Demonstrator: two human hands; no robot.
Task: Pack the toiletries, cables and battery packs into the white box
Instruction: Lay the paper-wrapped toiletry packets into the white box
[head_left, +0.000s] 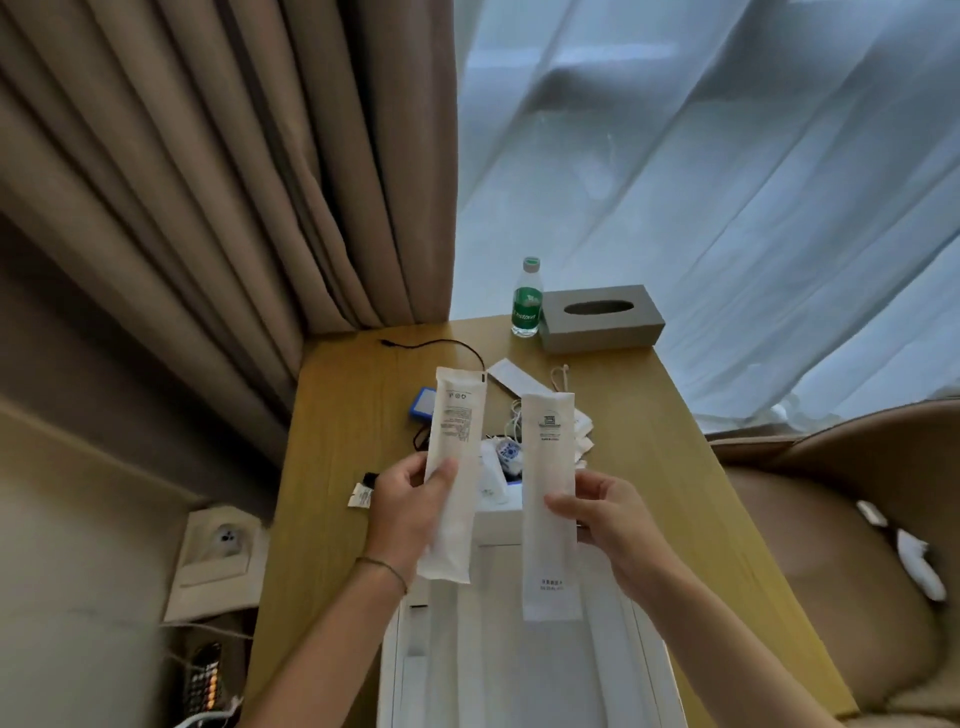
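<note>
You stand over a long wooden table (649, 415) with a pale yellow-brown top; everything below is placed against it. Behind its far edge hang heavy beige curtains (208, 156) on the left and a sheer white curtain (727, 156) on the right; off its right edge sits a tan leather armchair (831, 519). On the table's near end lies the open white cardboard box (498, 525), its flaps spread toward you, with small white packets and a blue-and-white patterned item inside, too blurred to name; at the table's far right corner stands a grey rectangular tissue box (602, 319), and touching its left side a clear plastic water bottle with a green label (527, 299). Above the table's near half your left hand (402, 512) grips a long white paper toiletry sachet with printed text (454, 467), thumb across the front and fingers curled behind; your right hand (605, 525) pinches a second long white paper sachet (549, 499) the same way; both sachets stand roughly upright, side by side but apart, above the box. Further up the table's middle lie a blue-edged rectangular battery pack (422, 401), a thin black cable (441, 345) curving toward the far left corner, and a tangled white cable (561, 376); near the table's left edge lies a small black-and-white tagged item (363, 491).
</note>
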